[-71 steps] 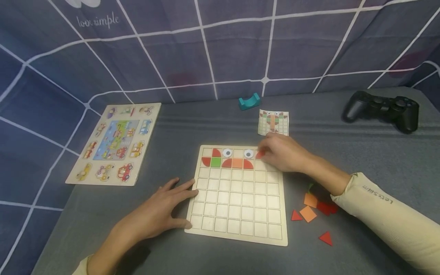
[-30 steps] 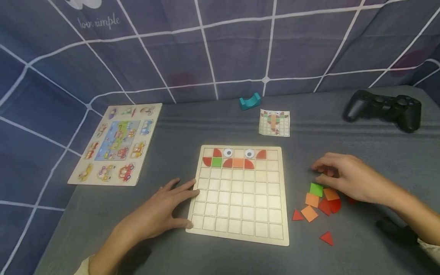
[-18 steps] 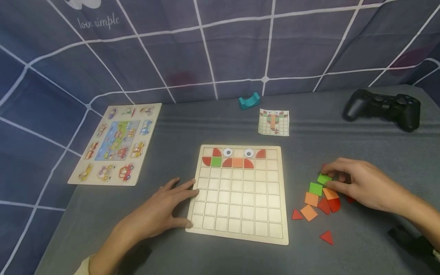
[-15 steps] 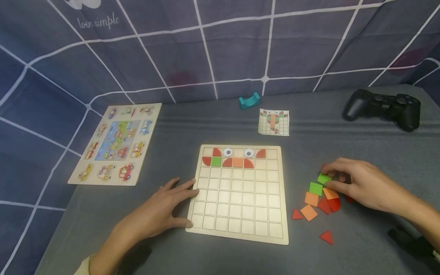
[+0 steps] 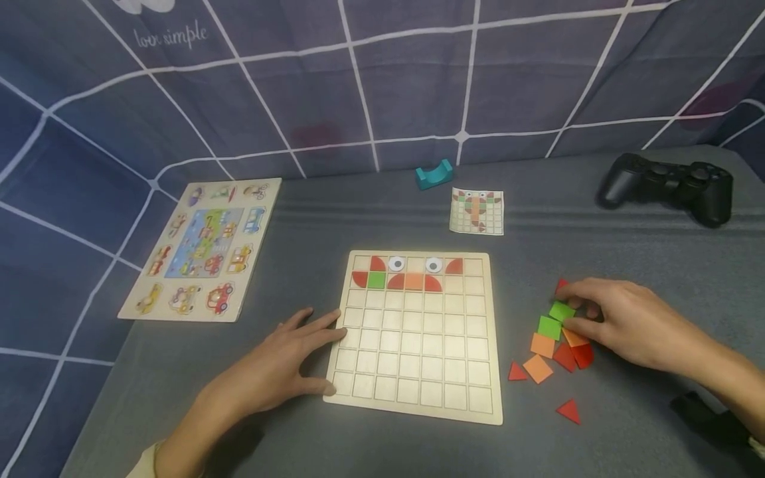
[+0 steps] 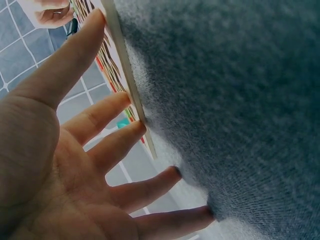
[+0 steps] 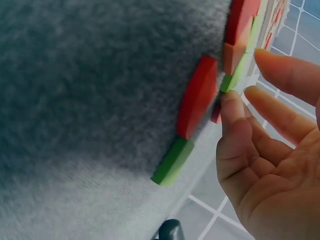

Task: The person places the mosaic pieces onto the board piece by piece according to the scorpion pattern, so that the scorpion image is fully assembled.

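A square wooden grid board (image 5: 412,345) lies flat in the head view. Red quarter-circles, a green square (image 5: 376,280), an orange square (image 5: 414,281) and two eye discs (image 5: 397,264) fill cells in its top two rows. My left hand (image 5: 269,368) rests along the board's left edge with spread fingers; the left wrist view shows thumb and two fingertips touching that edge. To the board's right, my right hand (image 5: 627,322) pinches a green square tile (image 5: 562,311) in the loose pile, thumb and fingertips at its sides. Another green tile (image 5: 549,328) lies against it.
Around the pile lie orange squares (image 5: 538,369) and red pieces (image 5: 568,411). A small pattern card (image 5: 477,212) and a teal holder (image 5: 434,174) sit behind the board. A vehicle puzzle board (image 5: 203,249) is at left, a black game controller (image 5: 666,189) at back right.
My right hand has left a red quarter-circle in the board's top row and moved right to the loose tiles. Lately the green tile under its fingers has slid slightly left. My left hand stays put.
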Available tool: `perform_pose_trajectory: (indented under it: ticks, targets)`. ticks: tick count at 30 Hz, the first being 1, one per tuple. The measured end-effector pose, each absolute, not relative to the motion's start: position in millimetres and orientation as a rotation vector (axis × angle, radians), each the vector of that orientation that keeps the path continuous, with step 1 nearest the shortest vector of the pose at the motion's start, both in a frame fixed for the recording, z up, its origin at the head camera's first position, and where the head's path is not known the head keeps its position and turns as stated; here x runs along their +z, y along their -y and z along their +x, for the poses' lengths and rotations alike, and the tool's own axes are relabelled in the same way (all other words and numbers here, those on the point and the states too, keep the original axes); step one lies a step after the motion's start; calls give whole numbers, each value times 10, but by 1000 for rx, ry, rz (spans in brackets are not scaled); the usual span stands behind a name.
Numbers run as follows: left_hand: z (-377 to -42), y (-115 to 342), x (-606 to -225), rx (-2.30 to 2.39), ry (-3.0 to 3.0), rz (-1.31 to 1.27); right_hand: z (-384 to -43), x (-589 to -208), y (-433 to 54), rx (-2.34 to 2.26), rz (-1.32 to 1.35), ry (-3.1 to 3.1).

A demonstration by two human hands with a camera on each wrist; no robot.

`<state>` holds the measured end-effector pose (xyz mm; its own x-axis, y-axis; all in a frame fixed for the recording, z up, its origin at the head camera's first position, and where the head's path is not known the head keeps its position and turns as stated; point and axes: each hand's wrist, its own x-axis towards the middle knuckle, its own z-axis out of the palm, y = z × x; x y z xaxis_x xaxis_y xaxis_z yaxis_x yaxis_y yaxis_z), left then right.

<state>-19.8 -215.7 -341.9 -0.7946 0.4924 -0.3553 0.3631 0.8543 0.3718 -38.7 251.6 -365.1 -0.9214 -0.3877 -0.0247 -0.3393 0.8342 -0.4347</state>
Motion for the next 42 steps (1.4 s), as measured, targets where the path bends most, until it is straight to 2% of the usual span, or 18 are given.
perform_pose_trajectory:
  ticks: [34, 42]
  targets:
    - [-198, 2129, -3420, 397, -2567, 583, -419, -3710, -2528, -591, -672, -2920]
    - [-197, 2154, -3405, 398, -2582, 624, -460, -3673, -2388, -637, -735, -2971]
